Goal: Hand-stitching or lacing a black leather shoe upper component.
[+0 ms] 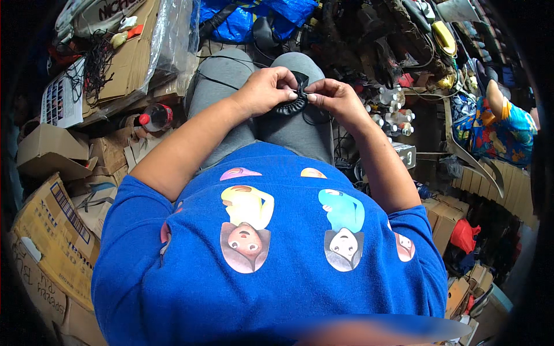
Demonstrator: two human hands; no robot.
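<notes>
Over my lap, both hands are closed in pinches on a small black item (292,107) with a ribbed, rounded edge; its exact kind is unclear. My left hand (264,91) grips its left side, thumb and forefinger near the upper middle. From the other side my right hand (337,99) pinches at the same spot, the fingertips of both hands almost meeting. Something thin and pale seems to lie between the fingertips, too small to name. A thin black cord (216,81) runs across my grey trousers (222,124) toward the item.
Flattened cardboard in clear plastic (135,55) lies at left, near a red-capped bottle (156,117) and open cardboard boxes (53,151). A bright blue bag (283,17) lies ahead. Several small clear bottles (398,118) stand at right; beyond them another person's colourful clothing (496,130) shows.
</notes>
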